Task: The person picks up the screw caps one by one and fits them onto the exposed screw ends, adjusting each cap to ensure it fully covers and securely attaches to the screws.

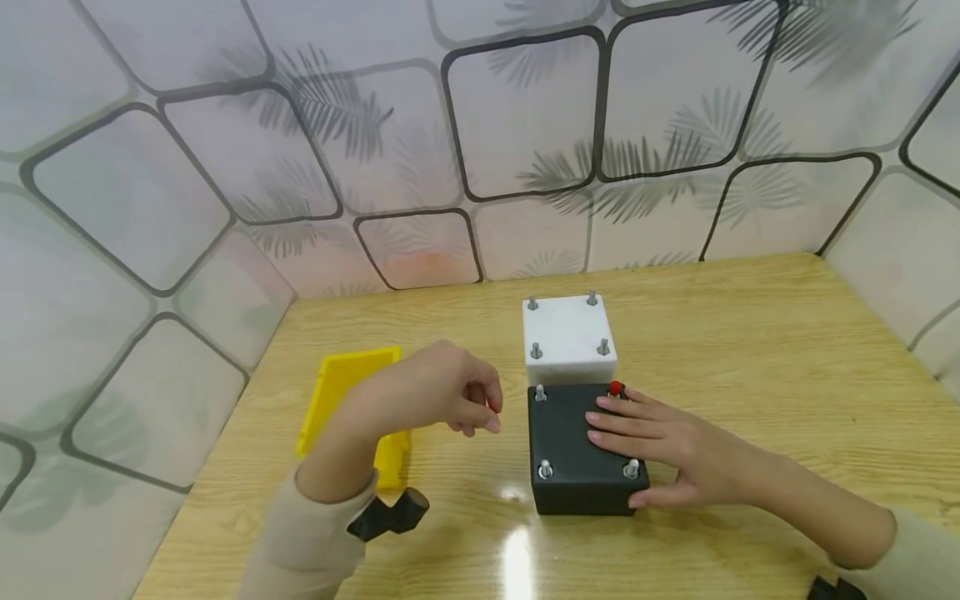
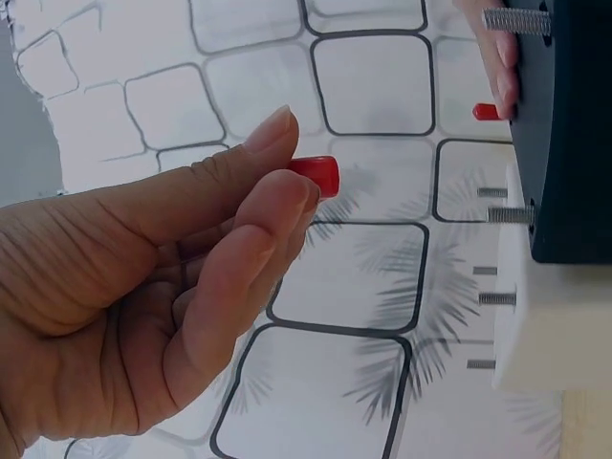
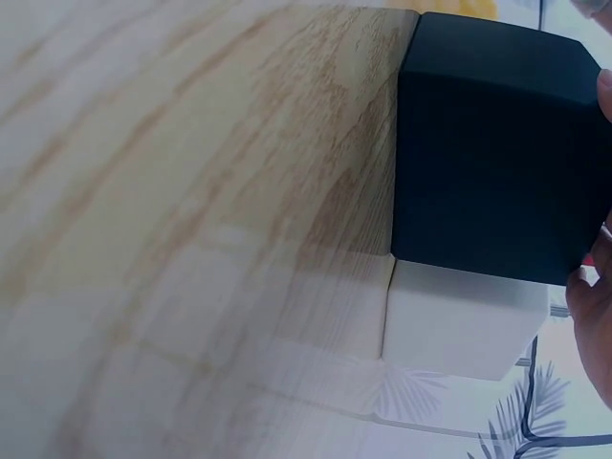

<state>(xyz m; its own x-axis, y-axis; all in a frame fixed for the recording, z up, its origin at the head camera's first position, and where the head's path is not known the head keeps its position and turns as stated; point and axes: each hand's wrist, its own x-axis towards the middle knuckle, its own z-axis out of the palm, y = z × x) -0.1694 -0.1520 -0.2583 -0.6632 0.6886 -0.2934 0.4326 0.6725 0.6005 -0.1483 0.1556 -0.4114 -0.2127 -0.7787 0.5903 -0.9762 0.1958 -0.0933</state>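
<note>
My left hand (image 1: 438, 392) hovers to the left of a black box (image 1: 566, 429). In the left wrist view, its thumb and forefinger pinch a small red cap (image 2: 320, 176). The black box has a threaded bolt standing up at each top corner. A second red cap (image 1: 615, 388) sits on its far right bolt, while the other bolts are bare. My right hand (image 1: 678, 446) rests on the box, its straight fingers lying on the top and the thumb against the right side near the front corner.
Just behind the black box stands a white box (image 1: 566, 325) with bare bolts at its corners. A yellow bin (image 1: 313, 408) lies at the left, partly hidden by my left arm. The wooden table (image 1: 750, 333) meets patterned walls at the back and sides.
</note>
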